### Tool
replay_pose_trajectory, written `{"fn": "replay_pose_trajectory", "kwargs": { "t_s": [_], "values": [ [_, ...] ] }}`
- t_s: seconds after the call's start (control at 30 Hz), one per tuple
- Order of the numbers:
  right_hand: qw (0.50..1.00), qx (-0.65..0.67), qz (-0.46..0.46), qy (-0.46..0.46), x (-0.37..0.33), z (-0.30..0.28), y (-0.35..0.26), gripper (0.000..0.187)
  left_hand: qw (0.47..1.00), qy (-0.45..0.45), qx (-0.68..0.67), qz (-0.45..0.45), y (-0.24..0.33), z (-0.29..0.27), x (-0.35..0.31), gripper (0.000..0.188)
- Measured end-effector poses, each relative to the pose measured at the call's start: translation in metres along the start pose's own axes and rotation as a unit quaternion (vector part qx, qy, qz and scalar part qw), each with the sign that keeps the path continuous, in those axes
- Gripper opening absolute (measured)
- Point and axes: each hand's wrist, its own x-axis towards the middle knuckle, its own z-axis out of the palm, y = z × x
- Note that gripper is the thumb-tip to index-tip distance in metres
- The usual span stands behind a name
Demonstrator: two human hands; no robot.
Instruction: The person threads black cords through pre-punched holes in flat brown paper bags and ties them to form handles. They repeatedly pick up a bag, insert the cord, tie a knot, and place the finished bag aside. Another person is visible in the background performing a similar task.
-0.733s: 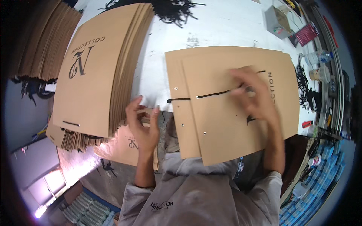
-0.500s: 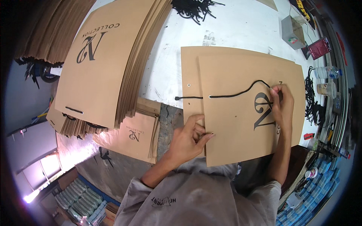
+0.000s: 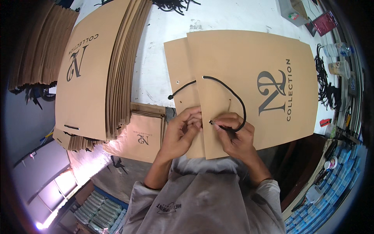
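Bag (image 3: 241,50) lies right of frame centre, left hand (image 3: 182,134) at its edge, seemingly steadying it, grip unclear, while right hand (image 3: 235,134) has grip clamped on cord (image 3: 244,107) by hole (image 3: 210,122), probably for control.

Left hand (image 3: 180,134), right hand (image 3: 237,136): two hands. Brown paper bag (image 3: 241,54) at hands: one. Black cord (image 3: 233,92) on this bag: one. Eyelets (image 3: 177,82) visible on this bag: three; two on near panel (image 3: 220,99), one on rear panel (image 3: 177,58). Tall stacks of brown bags (image 3: 85,97): two; bags per stack too tightly packed to count. Loose black cord bundles (image 3: 332,97) on white table (image 3: 156,58): at least two. Clear blue-capped bottle (image 3: 336,49): one. Plastic cup (image 3: 339,68): one. Grey box (image 3: 290,11): one. Dark red rectangular item (image 3: 325,23): one.
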Motion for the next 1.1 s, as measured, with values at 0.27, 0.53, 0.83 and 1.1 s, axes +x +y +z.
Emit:
{"fn": "replay_pose_trajectory", "kwargs": {
  "t_s": [0.27,0.53,0.83,1.1],
  "values": [
    [0.989,-0.108,-0.087,0.043,-0.006,0.012,0.014,0.023,0.999,-0.032,-0.039,-0.010,-0.006,0.004,0.002,0.048],
    [0.998,-0.057,-0.006,0.003,0.001,0.005,0.012,0.018,1.000,0.016,-0.002,0.003,-0.015,0.007,0.002,0.042],
    [0.997,-0.046,0.066,0.019,-0.003,-0.022,0.023,0.024,0.888,0.277,0.333,0.154,0.012,-0.069,-0.018,0.023],
    [0.997,-0.020,-0.070,-0.036,0.015,0.032,-0.025,0.026,0.956,0.142,0.131,0.220,0.018,-0.010,-0.029,0.028]
  ]
}}
